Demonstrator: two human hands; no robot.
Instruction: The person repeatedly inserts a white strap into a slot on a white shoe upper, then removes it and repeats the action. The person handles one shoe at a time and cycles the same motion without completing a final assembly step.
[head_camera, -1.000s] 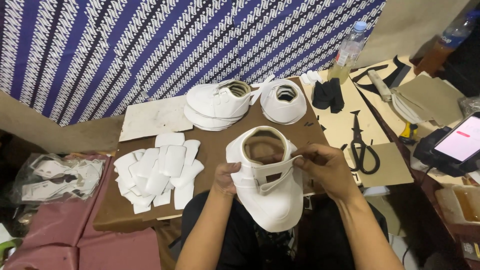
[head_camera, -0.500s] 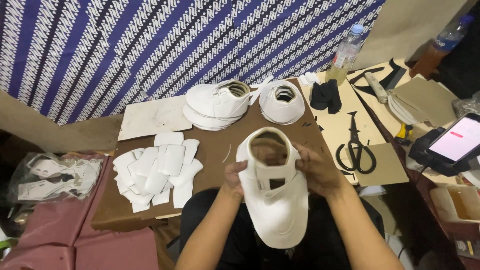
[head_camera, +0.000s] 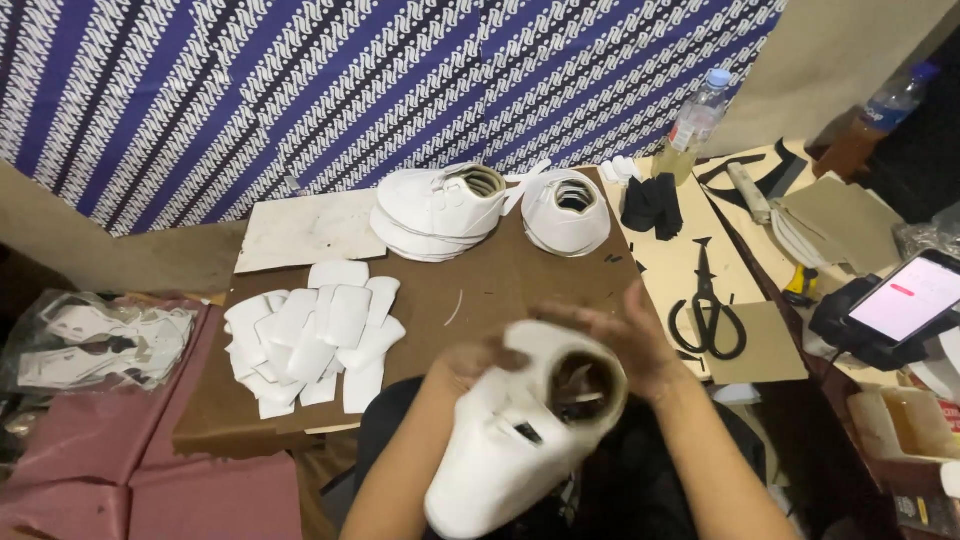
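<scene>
White shoe upper (head_camera: 520, 440) held in both hands above the lap.

The collar end is gripped by the left hand (head_camera: 468, 365) and right hand (head_camera: 625, 345), fingers curled against it; its long axis is tilted, toe toward the body, below the worktop (head_camera: 480, 290).

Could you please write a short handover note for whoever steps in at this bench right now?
Left hand and right hand both grip one white shoe upper, tilted with its opening facing up, above the lap; the frame is motion-blurred.
Two more white shoe uppers sit at the back of the brown board.
White cut pieces lie piled on its left.
Black scissors lie to the right, untouched.
The held upper looks unfinished; I cannot tell what remains.
</scene>
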